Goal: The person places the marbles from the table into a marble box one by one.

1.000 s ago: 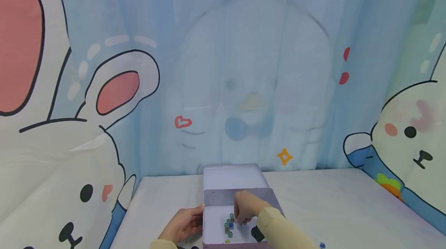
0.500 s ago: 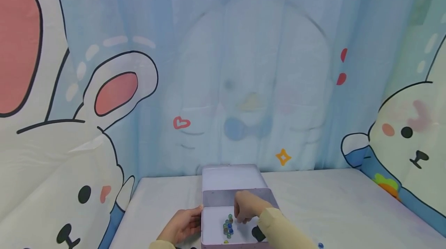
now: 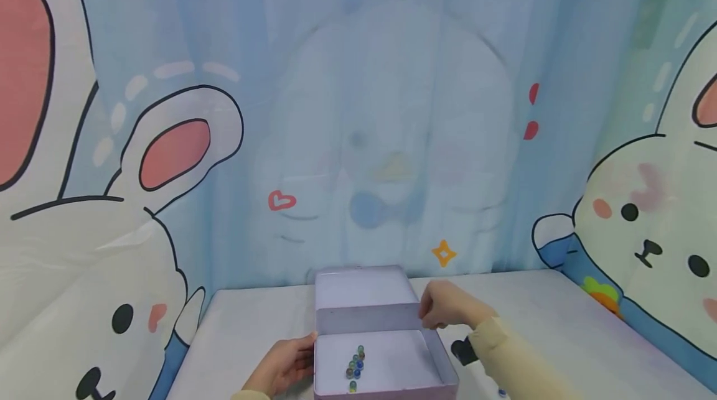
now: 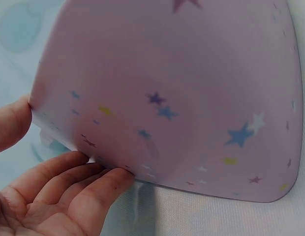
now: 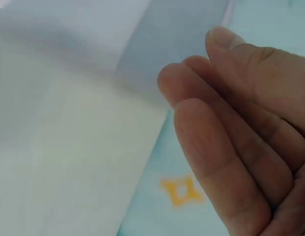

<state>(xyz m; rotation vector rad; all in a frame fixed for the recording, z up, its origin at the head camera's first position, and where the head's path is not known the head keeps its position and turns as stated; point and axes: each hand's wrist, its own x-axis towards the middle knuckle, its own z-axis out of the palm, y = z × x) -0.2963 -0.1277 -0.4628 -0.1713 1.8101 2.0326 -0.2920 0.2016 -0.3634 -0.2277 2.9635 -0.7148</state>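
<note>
A pale purple box (image 3: 442, 366) with its lid (image 3: 358, 288) up stands on the table. Several small glass marbles (image 3: 356, 364), green, blue and brownish, lie together on its floor. My left hand (image 3: 285, 362) grips the box's left side. In the left wrist view, my thumb touches one edge of the star-printed wall (image 4: 192, 128), while the fingers bear on its lower edge. My right hand (image 3: 448, 305) hovers at the box's right back corner with fingers loosely bent. Nothing shows between its thumb and fingers (image 5: 201, 137) in the right wrist view.
A blue marble (image 3: 502, 392) lies on the white tabletop (image 3: 538, 325) right of the box, partly behind my sleeve (image 3: 515, 356). A black wrist camera (image 3: 464, 351) sits by that sleeve. Behind the table hangs a blue curtain (image 3: 370, 107) printed with rabbits.
My right hand has lifted out of the box and moved right, to above its right wall. The left hand stays on the box. The head view has turned slightly right.
</note>
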